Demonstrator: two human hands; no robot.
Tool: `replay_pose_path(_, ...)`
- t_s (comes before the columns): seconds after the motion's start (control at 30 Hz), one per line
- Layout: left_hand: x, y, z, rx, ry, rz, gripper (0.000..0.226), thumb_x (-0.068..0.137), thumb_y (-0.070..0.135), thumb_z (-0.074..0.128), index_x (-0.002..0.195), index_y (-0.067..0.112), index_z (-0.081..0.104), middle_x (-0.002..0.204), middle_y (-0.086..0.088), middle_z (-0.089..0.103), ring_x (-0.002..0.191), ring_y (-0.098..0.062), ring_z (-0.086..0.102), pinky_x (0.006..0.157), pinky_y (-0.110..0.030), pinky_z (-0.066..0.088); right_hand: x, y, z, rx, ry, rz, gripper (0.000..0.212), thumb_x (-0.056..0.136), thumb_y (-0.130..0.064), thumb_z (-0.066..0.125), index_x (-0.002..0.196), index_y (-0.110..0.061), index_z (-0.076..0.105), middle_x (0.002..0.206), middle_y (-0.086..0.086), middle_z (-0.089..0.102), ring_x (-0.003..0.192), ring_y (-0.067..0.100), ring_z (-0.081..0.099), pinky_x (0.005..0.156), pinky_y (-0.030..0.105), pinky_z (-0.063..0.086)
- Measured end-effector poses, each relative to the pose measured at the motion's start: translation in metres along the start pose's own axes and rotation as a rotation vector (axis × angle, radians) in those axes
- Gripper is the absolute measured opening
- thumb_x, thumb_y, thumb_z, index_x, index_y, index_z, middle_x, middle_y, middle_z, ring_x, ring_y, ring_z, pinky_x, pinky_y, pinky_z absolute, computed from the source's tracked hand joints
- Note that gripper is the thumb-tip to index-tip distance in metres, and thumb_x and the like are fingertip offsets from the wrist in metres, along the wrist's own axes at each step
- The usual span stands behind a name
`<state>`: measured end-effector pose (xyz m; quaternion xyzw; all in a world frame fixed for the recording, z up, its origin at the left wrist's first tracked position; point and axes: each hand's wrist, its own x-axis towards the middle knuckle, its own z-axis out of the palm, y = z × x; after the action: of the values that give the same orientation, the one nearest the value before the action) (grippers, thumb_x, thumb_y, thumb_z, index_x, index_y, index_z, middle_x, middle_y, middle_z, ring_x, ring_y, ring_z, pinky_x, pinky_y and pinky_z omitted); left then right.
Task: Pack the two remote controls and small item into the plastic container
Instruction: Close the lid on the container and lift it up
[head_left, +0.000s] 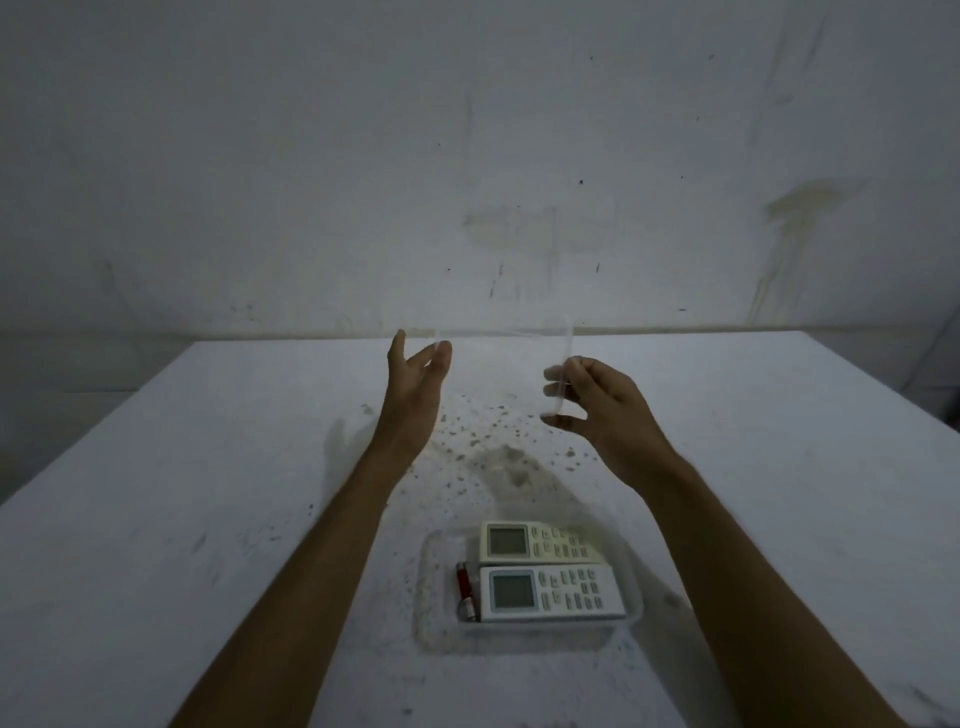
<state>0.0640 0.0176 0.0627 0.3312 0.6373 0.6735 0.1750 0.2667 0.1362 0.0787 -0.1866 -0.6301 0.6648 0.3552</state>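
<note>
A clear plastic container (427, 597) sits on the white table near me. Inside it two white remote controls lie side by side, the far one (540, 543) and the near one (550, 595), screens to the left. A small red item (462, 581) with a metal ring lies at the left of the near remote. Raised above the table beyond the container is a clear lid (567, 358), almost see-through. My right hand (597, 410) pinches its right edge. My left hand (415, 384) holds its left edge between thumb and outstretched fingers.
The white table (208, 493) has dark specks and a stain in its middle, beyond the container. A stained white wall (467, 156) stands right behind the table's far edge.
</note>
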Motion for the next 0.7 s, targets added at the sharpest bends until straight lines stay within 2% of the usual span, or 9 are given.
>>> replay_pose_path(0.07, -0.010, 0.008, -0.006, 0.027, 0.021, -0.015, 0.080, 0.097, 0.049, 0.061, 0.160, 0.018, 0.023, 0.139, -0.005, 0.062, 0.116, -0.015, 0.065, 0.103, -0.037, 0.052, -0.012, -0.004, -0.002, 0.059, 0.012, 0.027, 0.028, 0.107, -0.025, 0.048, 0.103, -0.009, 0.070, 0.109, 0.006, 0.073, 0.099, 0.021, 0.069, 0.089, 0.045, 0.059)
replay_pose_path(0.13, -0.024, 0.018, -0.012, 0.070, 0.022, 0.009, 0.054, 0.101, 0.031, 0.062, 0.149, 0.012, 0.046, 0.118, -0.005, 0.069, 0.086, -0.010, 0.069, 0.079, -0.028, 0.059, -0.023, -0.008, -0.007, 0.044, 0.021, 0.034, 0.025, 0.106, -0.026, 0.050, 0.105, -0.012, 0.071, 0.108, 0.005, 0.075, 0.097, 0.022, 0.069, 0.088, 0.043, 0.057)
replay_pose_path(0.2, -0.044, 0.026, -0.022, 0.068, -0.021, 0.041, 0.035, 0.103, 0.017, 0.060, 0.136, 0.008, 0.060, 0.099, -0.006, 0.072, 0.067, -0.008, 0.066, 0.063, -0.024, 0.057, -0.035, -0.013, -0.010, -0.025, 0.014, 0.043, 0.022, 0.106, -0.022, 0.050, 0.118, -0.014, 0.067, 0.112, 0.006, 0.076, 0.098, 0.025, 0.070, 0.086, 0.042, 0.058)
replay_pose_path(0.27, -0.064, 0.032, -0.034, 0.039, -0.085, 0.036, 0.026, 0.101, 0.011, 0.060, 0.126, 0.008, 0.065, 0.094, -0.009, 0.073, 0.067, -0.011, 0.067, 0.061, -0.027, 0.058, -0.044, -0.021, -0.007, -0.071, 0.030, 0.061, 0.028, 0.108, -0.023, 0.046, 0.130, -0.015, 0.061, 0.113, 0.006, 0.077, 0.096, 0.027, 0.071, 0.085, 0.042, 0.059)
replay_pose_path(0.37, -0.094, 0.043, -0.047, -0.023, -0.164, -0.041, 0.021, 0.098, 0.009, 0.065, 0.119, 0.006, 0.065, 0.095, -0.016, 0.073, 0.075, -0.026, 0.071, 0.066, -0.038, 0.061, -0.054, -0.035, 0.002, -0.112, 0.020, 0.068, 0.033, 0.106, -0.036, 0.049, 0.132, -0.017, 0.058, 0.110, 0.006, 0.077, 0.090, 0.026, 0.074, 0.079, 0.038, 0.060)
replay_pose_path(0.47, -0.125, 0.052, -0.052, -0.070, -0.298, -0.140, 0.030, 0.096, 0.009, 0.066, 0.125, 0.010, 0.058, 0.096, -0.015, 0.073, 0.078, -0.032, 0.075, 0.066, -0.038, 0.061, -0.062, -0.044, 0.008, -0.367, -0.043, -0.009, 0.031, 0.104, -0.027, 0.056, 0.133, -0.016, 0.060, 0.103, 0.004, 0.076, 0.077, 0.022, 0.073, 0.072, 0.036, 0.060)
replay_pose_path(0.53, -0.141, 0.050, -0.051, -0.058, -0.345, -0.165, 0.026, 0.101, 0.017, 0.060, 0.127, 0.018, 0.059, 0.097, -0.014, 0.074, 0.083, -0.033, 0.075, 0.069, -0.038, 0.060, -0.068, -0.042, 0.010, -0.436, -0.029, 0.001, 0.028, 0.104, -0.022, 0.055, 0.131, -0.016, 0.062, 0.099, 0.004, 0.076, 0.070, 0.019, 0.070, 0.066, 0.033, 0.059)
replay_pose_path(0.6, -0.148, 0.040, -0.047, 0.050, -0.261, -0.145, 0.022, 0.104, 0.029, 0.053, 0.119, 0.021, 0.067, 0.098, -0.015, 0.075, 0.083, -0.028, 0.072, 0.071, -0.034, 0.058, -0.073, -0.037, 0.009, -0.465, 0.009, 0.039, 0.025, 0.104, -0.020, 0.055, 0.128, -0.017, 0.063, 0.098, 0.003, 0.076, 0.066, 0.017, 0.068, 0.061, 0.029, 0.057)
replay_pose_path(0.7, -0.153, 0.013, -0.044, 0.328, -0.115, -0.098, 0.029, 0.100, 0.038, 0.061, 0.119, 0.021, 0.074, 0.102, 0.000, 0.076, 0.086, -0.015, 0.070, 0.078, -0.031, 0.059, -0.079, -0.027, 0.007, -0.528, 0.063, 0.063, 0.024, 0.104, -0.017, 0.056, 0.125, -0.014, 0.066, 0.095, 0.003, 0.077, 0.061, 0.015, 0.066, 0.054, 0.025, 0.054)
